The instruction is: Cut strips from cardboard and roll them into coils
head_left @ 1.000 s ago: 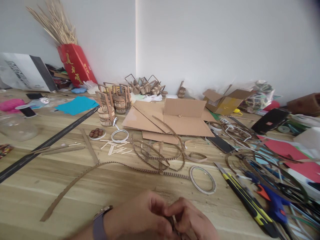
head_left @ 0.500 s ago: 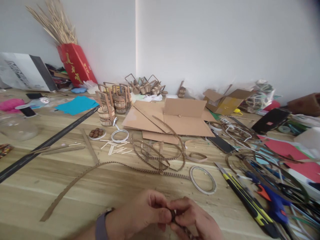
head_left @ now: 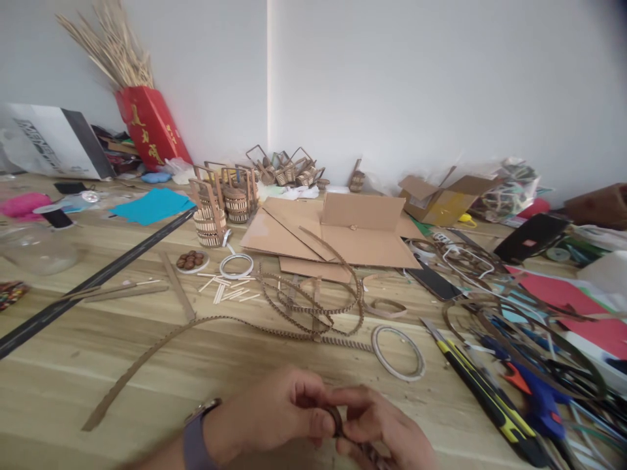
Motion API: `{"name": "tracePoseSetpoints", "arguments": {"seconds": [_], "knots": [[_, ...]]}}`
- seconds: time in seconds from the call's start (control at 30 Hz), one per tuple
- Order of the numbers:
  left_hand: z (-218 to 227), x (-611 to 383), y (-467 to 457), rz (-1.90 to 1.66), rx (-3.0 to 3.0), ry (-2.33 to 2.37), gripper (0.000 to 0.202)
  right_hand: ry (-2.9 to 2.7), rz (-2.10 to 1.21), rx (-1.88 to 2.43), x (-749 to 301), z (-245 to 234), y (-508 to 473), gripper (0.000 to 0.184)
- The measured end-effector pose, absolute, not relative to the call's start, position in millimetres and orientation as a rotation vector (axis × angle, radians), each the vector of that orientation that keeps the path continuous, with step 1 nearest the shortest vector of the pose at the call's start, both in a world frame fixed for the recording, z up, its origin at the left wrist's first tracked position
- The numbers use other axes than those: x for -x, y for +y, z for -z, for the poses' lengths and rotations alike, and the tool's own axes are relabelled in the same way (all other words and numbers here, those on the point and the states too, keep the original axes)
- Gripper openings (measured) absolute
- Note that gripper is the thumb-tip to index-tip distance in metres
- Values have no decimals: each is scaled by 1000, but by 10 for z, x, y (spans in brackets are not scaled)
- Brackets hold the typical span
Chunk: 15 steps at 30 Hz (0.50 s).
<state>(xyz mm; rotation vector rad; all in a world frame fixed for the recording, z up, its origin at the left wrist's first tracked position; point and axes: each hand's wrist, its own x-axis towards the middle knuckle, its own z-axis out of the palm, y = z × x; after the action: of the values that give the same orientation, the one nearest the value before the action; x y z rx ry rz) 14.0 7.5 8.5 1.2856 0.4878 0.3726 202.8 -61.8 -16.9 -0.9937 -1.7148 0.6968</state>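
Note:
At the bottom of the view, my left hand (head_left: 279, 411) pinches a small curled piece of brown strip (head_left: 336, 419) between thumb and fingers. My right hand (head_left: 386, 424) closes on the same strip from the other side, and a ridged length of it shows below those fingers. Much of the strip is hidden by the hands. A white tape ring (head_left: 398, 353) lies just beyond my right hand. Behind both hands, a long ridged brown cardboard strip (head_left: 235, 320) runs across the table and loops in the middle.
A yellow-black utility knife (head_left: 482, 391) with its blade out and a blue glue gun (head_left: 539, 398) lie at right. Further back are pale sticks (head_left: 228, 289), a dish of brown balls (head_left: 191, 261), small slatted buckets (head_left: 209, 225) and cardboard sheets (head_left: 362, 241).
The curled brown strip shows a little more between my fingers, as the hands have shifted slightly. The view has moved a touch; the things on the table stay put.

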Motion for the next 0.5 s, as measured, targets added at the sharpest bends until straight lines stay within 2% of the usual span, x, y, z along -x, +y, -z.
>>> {"name": "tracePoseSetpoints", "arguments": {"seconds": [0.13, 0.23, 0.5], "knots": [[-73, -113, 76, -354, -1352, 508, 57, -1727, -687, 922, -1983, 188, -606, 18], [-60, -97, 73, -342, -1401, 541, 52, -1755, -694, 884, -1974, 214, -593, 12], [-38, -116, 57, -305, -1252, 414, 51, -1873, -673, 812, -2035, 195, -563, 12]]}}
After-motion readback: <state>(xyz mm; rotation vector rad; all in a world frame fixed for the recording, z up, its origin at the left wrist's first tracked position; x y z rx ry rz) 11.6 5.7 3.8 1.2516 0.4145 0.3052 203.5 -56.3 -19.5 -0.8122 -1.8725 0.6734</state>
